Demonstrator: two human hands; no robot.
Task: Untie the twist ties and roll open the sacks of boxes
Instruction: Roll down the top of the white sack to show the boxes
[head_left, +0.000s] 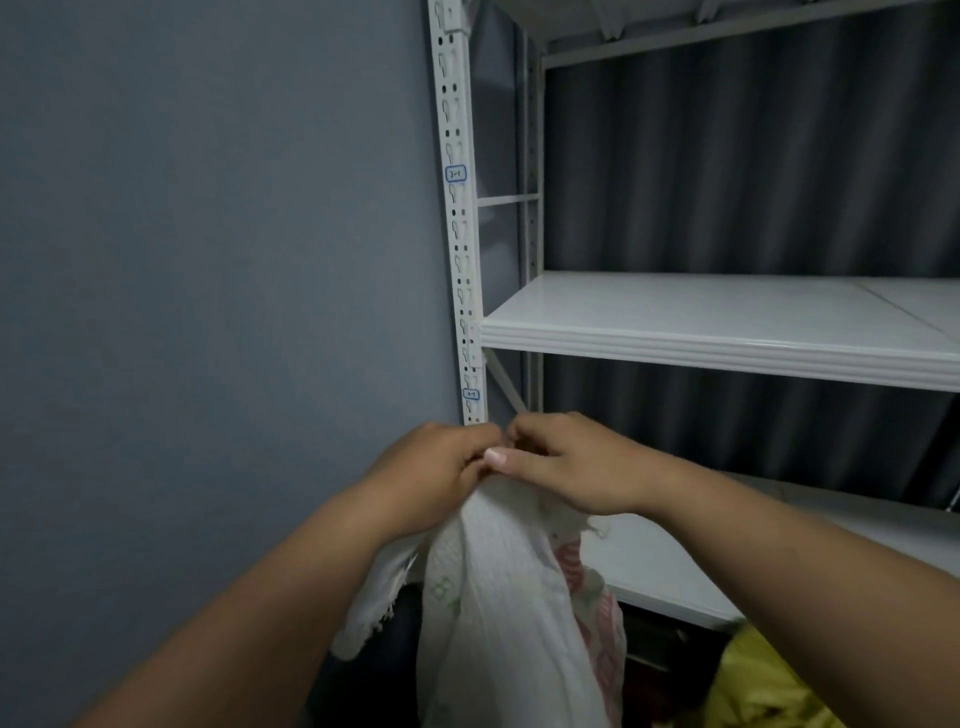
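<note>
Beside shelving, hands (both) pinch sack.

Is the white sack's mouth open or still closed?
Closed: both hands pinch the white sack gathered neck.

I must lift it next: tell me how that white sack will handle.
The white sack looks floppy: it hangs in soft folds below the left hand and right hand. Probably not slippery, given its woven, frayed edge. Weight can't be judged.
</note>
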